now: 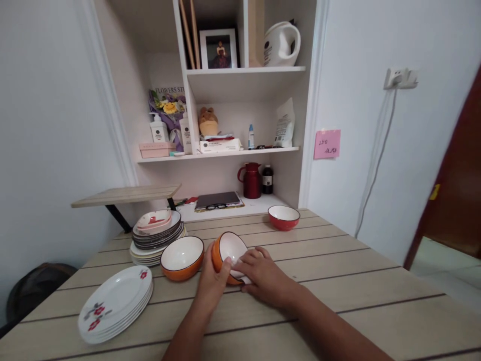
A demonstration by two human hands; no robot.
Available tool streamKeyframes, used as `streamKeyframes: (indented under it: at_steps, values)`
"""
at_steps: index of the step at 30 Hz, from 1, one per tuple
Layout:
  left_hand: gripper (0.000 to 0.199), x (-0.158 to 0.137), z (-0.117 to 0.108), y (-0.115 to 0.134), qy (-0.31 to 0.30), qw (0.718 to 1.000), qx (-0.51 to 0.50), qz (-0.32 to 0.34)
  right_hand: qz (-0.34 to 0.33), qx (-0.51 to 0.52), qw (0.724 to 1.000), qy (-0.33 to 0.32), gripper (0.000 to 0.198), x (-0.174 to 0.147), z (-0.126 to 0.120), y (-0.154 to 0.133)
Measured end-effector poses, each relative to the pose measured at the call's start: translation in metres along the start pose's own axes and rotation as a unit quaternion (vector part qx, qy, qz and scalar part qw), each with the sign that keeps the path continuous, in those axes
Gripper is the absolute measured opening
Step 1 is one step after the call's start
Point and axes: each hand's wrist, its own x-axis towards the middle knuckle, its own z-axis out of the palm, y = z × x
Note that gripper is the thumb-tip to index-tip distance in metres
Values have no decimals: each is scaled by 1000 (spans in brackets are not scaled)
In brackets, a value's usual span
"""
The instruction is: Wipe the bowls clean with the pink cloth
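Observation:
An orange bowl with a white inside (230, 246) is tilted over the table between my hands. My left hand (213, 282) grips its left side, the thumb over the rim. In my right hand (265, 275) is a white cloth or tissue (240, 275), pressed against the bowl's right rim with the fingers closed over it. Much of the cloth is hidden under those fingers. Just left of my left hand, a second orange bowl (182, 272) stands upright. Farther back on the right sits a red bowl (284, 223), also white inside.
White oval plates with red flowers (116, 301) are stacked at the front left. Behind them is a taller stack of plates and dishes (158, 238), near a small raised wooden shelf (128, 194). A red jug (252, 181) stands in the white shelving behind the table (338, 291).

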Motion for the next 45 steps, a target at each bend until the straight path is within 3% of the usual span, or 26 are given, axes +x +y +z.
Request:
streamKeyframes:
  at_steps: [8, 14, 20, 25, 29, 36, 41, 45]
  values:
    - [68, 1, 3, 3, 34, 998, -33, -46, -67, 36, 997, 25, 20, 2, 6, -13]
    - [68, 1, 1, 4, 37, 997, -41, -59, -23, 2, 1000, -4, 45, -1, 3, 1]
    - [77, -7, 2, 5, 19, 998, -42, -43, -35, 13, 999, 29, 40, 1, 8, 3]
    - [90, -8, 0, 4, -30, 998, -52, -35, -28, 36, 998, 49, 19, 2, 13, -1]
    - [99, -10, -6, 19, -48, 995, -49, -68, -45, 55, 996, 51, 17, 1, 15, -6]
    - [103, -20, -12, 45, -145, 985, -70, -68, 17, 185, 978, 95, 6, 4, 16, -10]
    - [94, -18, -4, 41, -70, 996, -40, -49, -9, 127, 989, 78, 4, 3, 16, -10]
    - [86, -14, 0, 34, -40, 998, -27, -27, -17, 73, 997, 32, 29, 1, 12, -1]
